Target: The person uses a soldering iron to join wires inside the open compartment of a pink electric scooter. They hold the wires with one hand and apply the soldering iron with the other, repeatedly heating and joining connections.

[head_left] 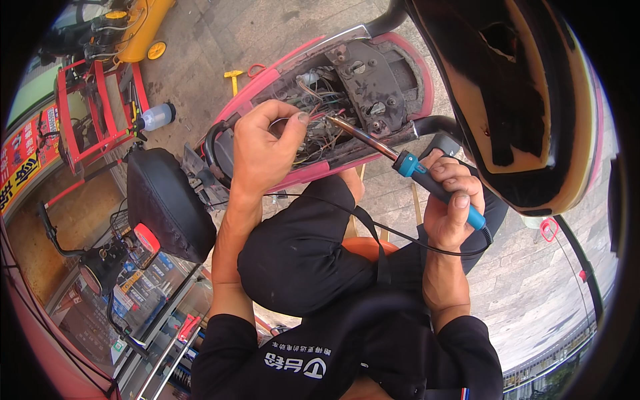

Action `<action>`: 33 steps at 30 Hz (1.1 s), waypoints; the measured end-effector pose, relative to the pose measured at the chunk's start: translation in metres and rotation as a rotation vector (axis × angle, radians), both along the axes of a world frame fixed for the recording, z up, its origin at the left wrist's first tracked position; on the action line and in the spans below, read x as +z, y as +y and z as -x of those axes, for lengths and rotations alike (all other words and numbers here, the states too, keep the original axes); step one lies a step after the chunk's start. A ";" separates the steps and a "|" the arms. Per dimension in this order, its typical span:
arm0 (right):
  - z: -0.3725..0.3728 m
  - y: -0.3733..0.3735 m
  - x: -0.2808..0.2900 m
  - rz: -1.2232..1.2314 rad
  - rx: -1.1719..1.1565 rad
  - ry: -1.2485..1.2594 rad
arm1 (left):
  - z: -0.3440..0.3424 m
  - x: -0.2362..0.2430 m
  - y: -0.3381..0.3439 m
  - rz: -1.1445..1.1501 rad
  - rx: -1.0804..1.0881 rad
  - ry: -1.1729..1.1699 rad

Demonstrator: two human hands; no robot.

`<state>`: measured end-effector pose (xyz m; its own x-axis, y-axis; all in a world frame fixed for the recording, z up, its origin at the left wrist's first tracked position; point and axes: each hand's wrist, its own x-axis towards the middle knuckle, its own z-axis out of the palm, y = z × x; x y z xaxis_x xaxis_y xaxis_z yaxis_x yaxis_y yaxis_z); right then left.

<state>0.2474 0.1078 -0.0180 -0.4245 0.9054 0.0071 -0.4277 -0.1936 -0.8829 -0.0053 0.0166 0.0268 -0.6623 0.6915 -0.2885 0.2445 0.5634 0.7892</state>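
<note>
Above the near edge of the pink-rimmed scooter body point(312, 173), my left hand point(265, 143) is closest to the loose wires point(321, 105), thumb and forefinger apparently pinching one. My right hand point(455, 199) grips the soldering iron point(406, 165), which slants from my right forward and leftward over that edge, its tip near the left fingertips. Its shaft looks browned and coppery, its handle teal and black.
</note>
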 end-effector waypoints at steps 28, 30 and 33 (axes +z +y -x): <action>-0.005 0.004 0.000 -0.059 0.008 -0.019 | 0.003 -0.003 -0.006 -0.022 0.012 -0.036; -0.005 0.003 0.000 -0.049 0.007 -0.014 | 0.002 -0.004 -0.004 -0.037 -0.017 -0.025; -0.004 0.003 0.000 -0.035 0.004 -0.016 | 0.005 -0.006 0.000 -0.087 -0.149 0.075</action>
<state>0.2514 0.1107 -0.0175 -0.4288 0.9028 0.0326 -0.4131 -0.1639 -0.8958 -0.0101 0.0168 0.0212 -0.5681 0.8037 -0.1770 0.3799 0.4468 0.8100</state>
